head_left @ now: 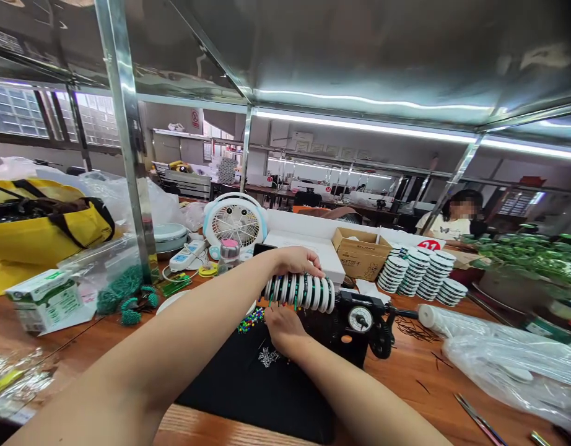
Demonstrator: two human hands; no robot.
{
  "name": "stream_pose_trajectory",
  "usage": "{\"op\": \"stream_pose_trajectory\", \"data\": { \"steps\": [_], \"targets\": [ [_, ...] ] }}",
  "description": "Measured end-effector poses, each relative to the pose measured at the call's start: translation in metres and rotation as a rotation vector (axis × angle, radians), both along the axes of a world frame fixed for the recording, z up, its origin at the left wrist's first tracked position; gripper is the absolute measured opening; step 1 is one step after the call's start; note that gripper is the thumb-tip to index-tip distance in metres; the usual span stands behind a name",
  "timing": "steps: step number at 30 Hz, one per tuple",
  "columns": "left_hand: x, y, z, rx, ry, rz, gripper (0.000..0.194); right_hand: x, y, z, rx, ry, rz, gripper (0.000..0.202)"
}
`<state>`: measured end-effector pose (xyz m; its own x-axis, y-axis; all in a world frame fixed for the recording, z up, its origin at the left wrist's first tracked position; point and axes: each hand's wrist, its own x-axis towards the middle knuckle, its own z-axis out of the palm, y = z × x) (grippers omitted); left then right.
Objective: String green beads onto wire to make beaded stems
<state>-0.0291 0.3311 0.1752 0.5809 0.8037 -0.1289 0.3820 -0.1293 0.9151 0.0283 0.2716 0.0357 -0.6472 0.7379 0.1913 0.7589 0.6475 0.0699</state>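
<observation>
A row of white spools wound with dark and green cord (320, 293) sits side by side on the shaft of a black hand winder (381, 337) with a round white counter dial (360, 319). From above, my left hand (300, 260) reaches over the spools, its fingers bent down at their top edge. Below the front of the row is my right hand (284, 329), fingers pinched together close to short green cord ends. What either hand grips is hidden or too small to make out. Small silver metal pieces (268, 357) lie on the black mat (248, 396) under my right wrist.
Colourful beads (251, 320) lie beside a white plate. Stacked wound spools (420, 272), a cardboard box (361, 254) and a fan (235, 224) stand behind. At right are plastic wrap (499, 353), scissors (478, 418) and a potted plant (531, 266). Another person (450, 223) sits beyond.
</observation>
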Motion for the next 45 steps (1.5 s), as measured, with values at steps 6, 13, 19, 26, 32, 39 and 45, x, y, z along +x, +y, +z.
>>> {"op": "stream_pose_trajectory", "data": {
  "steps": [6, 13, 19, 26, 32, 39, 45],
  "targets": [
    [-0.001, -0.006, 0.002, 0.045, -0.035, -0.018, 0.039, 0.022, -0.035, 0.003, 0.11, 0.017, 0.114, 0.025],
    [-0.001, -0.016, 0.005, 0.127, -0.107, -0.047, 0.029, 0.077, -0.078, 0.048, 0.151, 0.629, 0.333, 0.015],
    [-0.002, -0.02, 0.006, 0.149, -0.102, -0.034, 0.024, 0.106, -0.043, 0.125, -0.074, 1.026, -0.056, 0.011],
    [-0.004, -0.024, 0.007, 0.202, -0.077, -0.05, 0.023, 0.109, -0.002, 0.144, -0.6, 1.196, -0.196, 0.012],
    [-0.004, -0.028, 0.009, 0.222, -0.049, -0.045, 0.022, 0.107, 0.005, 0.137, -0.675, 1.242, -0.181, 0.013],
    [-0.002, -0.026, 0.006, 0.21, -0.062, -0.037, 0.023, 0.106, 0.004, 0.141, -0.728, 1.295, -0.173, 0.015],
    [-0.002, -0.023, 0.003, 0.195, -0.092, -0.051, 0.024, 0.104, 0.003, 0.142, -0.736, 1.32, -0.196, 0.014]
  ]
}}
